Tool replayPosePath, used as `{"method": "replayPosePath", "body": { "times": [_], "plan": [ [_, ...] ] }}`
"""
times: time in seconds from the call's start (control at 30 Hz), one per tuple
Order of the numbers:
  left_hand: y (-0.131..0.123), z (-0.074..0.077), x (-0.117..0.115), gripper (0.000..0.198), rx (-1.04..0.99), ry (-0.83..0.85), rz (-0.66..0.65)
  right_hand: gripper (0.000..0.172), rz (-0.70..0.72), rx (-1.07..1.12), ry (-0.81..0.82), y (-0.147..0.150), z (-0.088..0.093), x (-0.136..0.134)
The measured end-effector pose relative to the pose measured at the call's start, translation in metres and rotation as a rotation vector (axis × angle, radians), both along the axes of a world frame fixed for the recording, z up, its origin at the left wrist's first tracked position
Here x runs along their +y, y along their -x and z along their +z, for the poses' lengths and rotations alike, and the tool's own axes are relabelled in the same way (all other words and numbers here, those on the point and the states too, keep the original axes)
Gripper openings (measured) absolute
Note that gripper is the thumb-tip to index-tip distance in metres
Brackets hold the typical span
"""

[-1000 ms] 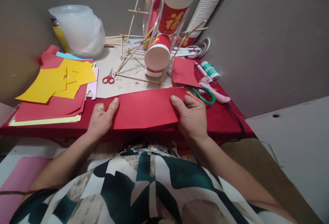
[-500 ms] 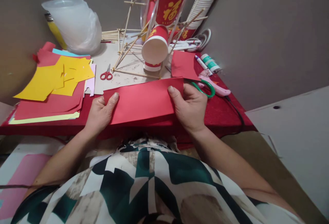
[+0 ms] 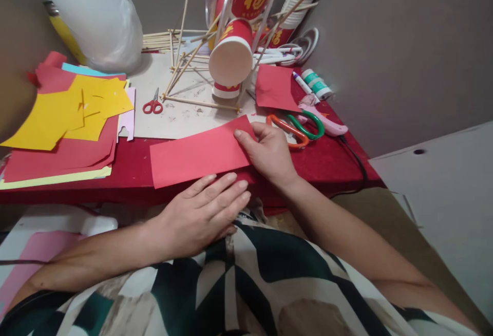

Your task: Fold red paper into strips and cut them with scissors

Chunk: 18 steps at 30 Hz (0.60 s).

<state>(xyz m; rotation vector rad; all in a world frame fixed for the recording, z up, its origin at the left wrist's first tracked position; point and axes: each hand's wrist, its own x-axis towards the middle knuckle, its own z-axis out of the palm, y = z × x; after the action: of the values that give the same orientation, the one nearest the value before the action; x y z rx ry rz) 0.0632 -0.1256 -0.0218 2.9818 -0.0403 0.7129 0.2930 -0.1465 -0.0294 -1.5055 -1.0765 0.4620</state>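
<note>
A rectangular sheet of red paper (image 3: pixel 196 153) is held above the table's front edge. My right hand (image 3: pixel 271 153) pinches its right end, thumb on top and fingers behind. Just below the paper's lower edge, my left hand (image 3: pixel 211 207) lies flat in front of my shirt, fingers stretched out and holding nothing. Right of my right hand rest scissors with orange handles (image 3: pixel 295 138) and a green-handled pair (image 3: pixel 318 125). Behind the paper stands a stick frame (image 3: pixel 200 102) with red paper cups (image 3: pixel 231 58) in it.
Yellow paper pieces (image 3: pixel 46 120) lie on a paper stack at left, near a plastic bag (image 3: pixel 103 28). Small red scissors (image 3: pixel 153 105) lie on grey board (image 3: pixel 142 125). At right are a red paper piece (image 3: pixel 275 89), a pink glue gun (image 3: pixel 331 126) and its cord (image 3: pixel 354 159).
My left hand has let go of the paper's left end and moved right, below its lower edge. The paper and my right hand have shifted left, uncovering the orange scissor handles.
</note>
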Motion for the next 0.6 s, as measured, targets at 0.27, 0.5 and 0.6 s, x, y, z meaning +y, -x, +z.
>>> {"method": "replayPosePath", "body": {
  "times": [0.27, 0.5, 0.6],
  "plan": [
    [-0.008, -0.022, 0.008, 0.073, 0.242, -0.059, 0.154, 0.020, 0.014, -0.072, 0.075, -0.001, -0.001, 0.003],
    [-0.011, -0.021, 0.008, 0.077, 0.306, -0.090, 0.178, 0.016, 0.036, -0.138, 0.122, -0.009, -0.002, 0.005],
    [-0.013, -0.019, 0.009, 0.077, 0.303, -0.106, 0.189, 0.016, -0.076, -0.272, 0.106, -0.016, -0.001, -0.006]
  ]
}}
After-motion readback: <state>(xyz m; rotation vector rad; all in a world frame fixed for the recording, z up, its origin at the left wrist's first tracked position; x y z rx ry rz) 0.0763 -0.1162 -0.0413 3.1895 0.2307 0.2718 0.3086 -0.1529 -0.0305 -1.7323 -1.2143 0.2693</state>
